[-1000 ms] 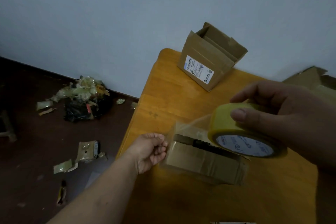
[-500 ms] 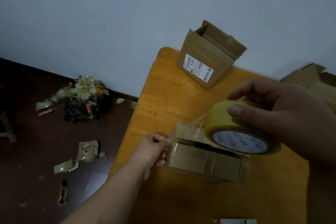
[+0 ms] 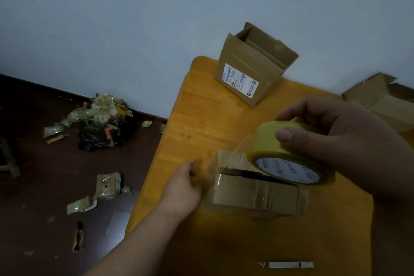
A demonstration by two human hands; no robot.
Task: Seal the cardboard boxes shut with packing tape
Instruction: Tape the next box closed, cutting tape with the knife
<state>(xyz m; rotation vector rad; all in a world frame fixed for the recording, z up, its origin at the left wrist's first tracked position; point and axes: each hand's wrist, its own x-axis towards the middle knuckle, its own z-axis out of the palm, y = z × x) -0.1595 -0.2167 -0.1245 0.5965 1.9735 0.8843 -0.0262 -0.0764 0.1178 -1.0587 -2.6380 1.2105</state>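
Nearest, at the front edge of the table (image 3: pixel 224 242), a small utility knife (image 3: pixel 285 265), lying flat and untouched. Just beyond, toward the table's left edge, the small cardboard box (image 3: pixel 257 192), lying flat with its top seam showing as a dark gap. Left hand (image 3: pixel 183 184) at the box's left end, holding the free end of the clear tape strip (image 3: pixel 226 159) down against that end; fingers blurred, so whether pinching or pressing flat cannot be told. Right hand (image 3: pixel 331 141) above the box's right part, wrapped firmly around the yellow tape roll (image 3: pixel 289 152), with the strip stretched between roll and left hand. Probably only the start of the sealing. Possible trouble from here: the strip twisting or sticking to itself if tension drops, or landing beside the seam if the roll is drawn at an angle. On the roll's core, blue printing, not readable. Farther, near the far left corner, an open box (image 3: pixel 253 69) with a white shipping label (image 3: pixel 240 79), barcode visible, text too small. At the far right edge, more loose cardboard (image 3: pixel 380 101).
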